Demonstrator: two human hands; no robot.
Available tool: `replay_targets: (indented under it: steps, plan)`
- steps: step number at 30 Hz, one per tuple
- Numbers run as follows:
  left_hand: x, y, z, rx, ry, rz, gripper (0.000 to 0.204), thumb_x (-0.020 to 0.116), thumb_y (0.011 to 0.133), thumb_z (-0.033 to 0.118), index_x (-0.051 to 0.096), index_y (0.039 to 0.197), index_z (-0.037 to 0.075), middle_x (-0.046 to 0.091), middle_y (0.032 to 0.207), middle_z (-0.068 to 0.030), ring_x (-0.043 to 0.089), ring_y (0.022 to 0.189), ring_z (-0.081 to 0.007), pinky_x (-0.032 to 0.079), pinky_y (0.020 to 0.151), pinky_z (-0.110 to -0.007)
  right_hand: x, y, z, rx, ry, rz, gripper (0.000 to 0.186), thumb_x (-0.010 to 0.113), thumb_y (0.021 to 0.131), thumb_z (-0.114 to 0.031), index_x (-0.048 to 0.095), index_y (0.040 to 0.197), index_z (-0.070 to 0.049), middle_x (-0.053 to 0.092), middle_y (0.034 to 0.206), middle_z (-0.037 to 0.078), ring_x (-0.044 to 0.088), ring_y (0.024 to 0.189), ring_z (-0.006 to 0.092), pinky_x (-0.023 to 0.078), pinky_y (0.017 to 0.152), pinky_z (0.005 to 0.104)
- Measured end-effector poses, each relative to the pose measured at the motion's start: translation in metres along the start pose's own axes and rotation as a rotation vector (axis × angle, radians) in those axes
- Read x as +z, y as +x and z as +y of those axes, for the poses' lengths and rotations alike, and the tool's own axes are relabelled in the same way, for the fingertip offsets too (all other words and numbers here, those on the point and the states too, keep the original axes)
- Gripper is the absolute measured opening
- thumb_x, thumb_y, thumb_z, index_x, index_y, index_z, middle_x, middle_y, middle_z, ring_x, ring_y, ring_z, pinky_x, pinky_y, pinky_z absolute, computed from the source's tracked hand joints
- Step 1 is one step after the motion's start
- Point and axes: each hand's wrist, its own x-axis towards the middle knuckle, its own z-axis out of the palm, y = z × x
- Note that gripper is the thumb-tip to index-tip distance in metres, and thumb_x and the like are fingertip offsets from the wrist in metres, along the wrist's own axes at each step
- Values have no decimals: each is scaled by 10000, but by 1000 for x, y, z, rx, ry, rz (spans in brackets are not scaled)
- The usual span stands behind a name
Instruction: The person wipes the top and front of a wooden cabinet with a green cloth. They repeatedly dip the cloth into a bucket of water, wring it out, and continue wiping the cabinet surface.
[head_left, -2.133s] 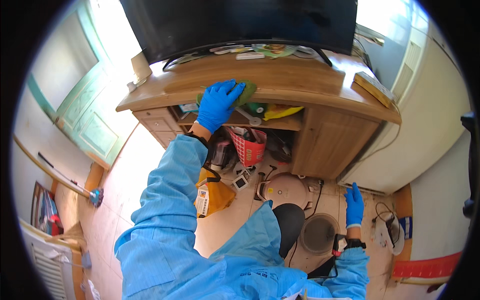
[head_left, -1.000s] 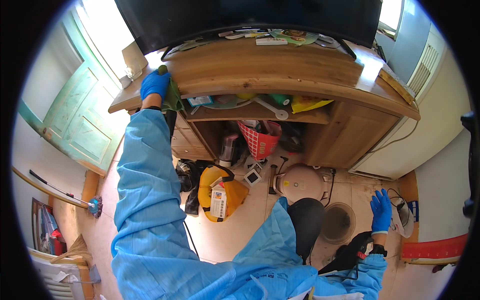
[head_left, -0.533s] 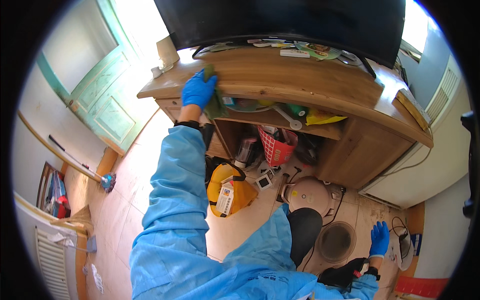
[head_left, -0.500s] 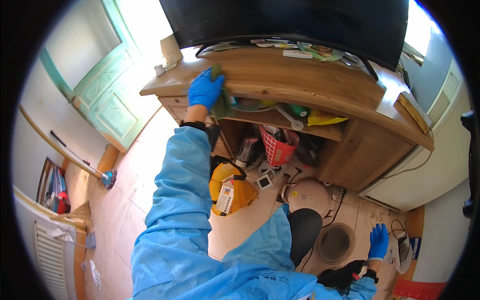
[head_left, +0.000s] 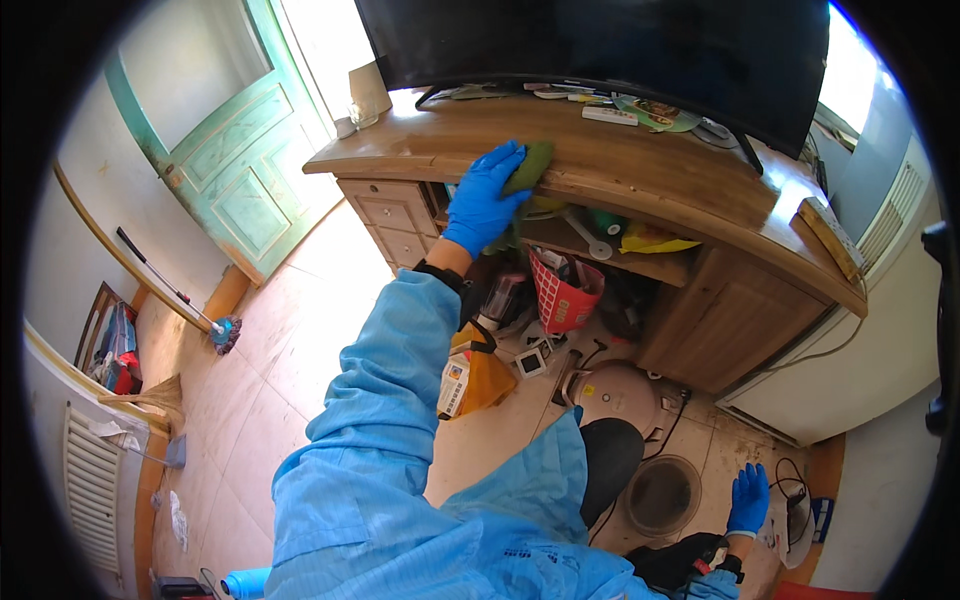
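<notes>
My left hand (head_left: 484, 203), in a blue glove, presses a green cloth (head_left: 530, 168) against the front edge of the wooden TV cabinet (head_left: 455, 130). Part of the cloth hangs down in front of the open shelf, half hidden behind the hand. At the lower right, low over the floor, my right hand (head_left: 747, 500) wears the same kind of glove; its fingers are stretched out and nothing is in them. Beside it lie a black cable and a pale round object (head_left: 800, 530). My dark knee (head_left: 610, 460) shows between the two arms.
A television (head_left: 600, 55) stands on the cabinet, with a white remote (head_left: 610, 116) and papers before it. Beneath are a red basket (head_left: 562, 295), a yellow-orange bag (head_left: 485, 380) and a round pinkish appliance (head_left: 612, 393). A mop (head_left: 222, 332) leans left, near a green door (head_left: 245, 165).
My left hand has slid the cloth to the right along the cabinet's front edge. The view has shifted slightly. My right hand stays low at the right, its fingers still stretched out.
</notes>
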Motion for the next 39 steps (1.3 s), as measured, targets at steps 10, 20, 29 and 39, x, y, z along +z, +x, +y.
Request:
replay_targets:
  steps: [10, 20, 29, 39]
  plan:
    - [-45, -2, -97, -241, 354, 131, 448, 699, 806, 95, 637, 1247, 151, 606, 1289, -126, 547, 1189, -375, 460, 1022, -443, 0, -6, 3, -10, -10, -52, 512, 445, 1033, -356, 430, 1488, -122, 444, 1511, 146, 423, 1381, 300, 320, 1144, 398]
    - [-7, 6, -44, -266, 337, 219, 489, 659, 725, 36, 676, 1192, 179, 652, 1186, -116, 592, 1095, -368, 493, 961, -445, 32, -2, 4, -23, -71, -76, 507, 440, 1032, -372, 450, 1473, -122, 485, 1476, 143, 480, 1332, 283, 359, 1120, 397]
    - [-35, -2, -75, -333, 489, 141, 539, 652, 764, 50, 633, 1276, 215, 626, 1311, -74, 580, 1188, -328, 487, 1001, -416, 28, -27, -9, -43, -75, -15, 500, 444, 1030, -362, 455, 1473, -130, 489, 1473, 140, 494, 1315, 278, 370, 1113, 391]
    - [15, -8, -6, -356, 528, 190, 662, 676, 742, 93, 567, 1379, 239, 538, 1440, -58, 569, 1185, -346, 499, 980, -443, 55, -13, -9, -37, -42, -142, 522, 419, 1047, -369, 415, 1496, -103, 453, 1499, 153, 448, 1359, 283, 328, 1148, 386]
